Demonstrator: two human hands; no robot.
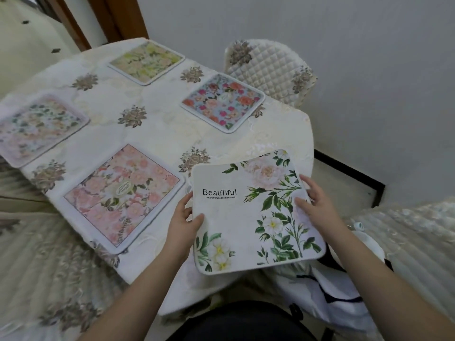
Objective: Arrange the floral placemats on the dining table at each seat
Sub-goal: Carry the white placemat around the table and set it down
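A white placemat (246, 217) printed with "Beautiful" and green-leaved white flowers hangs over the table's near right corner. My left hand (183, 220) grips its left edge, thumb on top. My right hand (317, 205) holds its right edge, fingers spread on the print. Several placemats lie flat on the table: a pink rose one (123, 195) at the near left, a pale one (37, 126) at the far left, a yellow-green one (146, 62) at the back, and a blue one with red roses (224, 102) at the right.
The table (157, 124) wears a cream cloth with brown flower motifs. A quilted chair (268, 67) stands behind the blue mat by the white wall. A white bag with black straps (337, 291) lies at my right, beside a lace-covered seat (413, 237).
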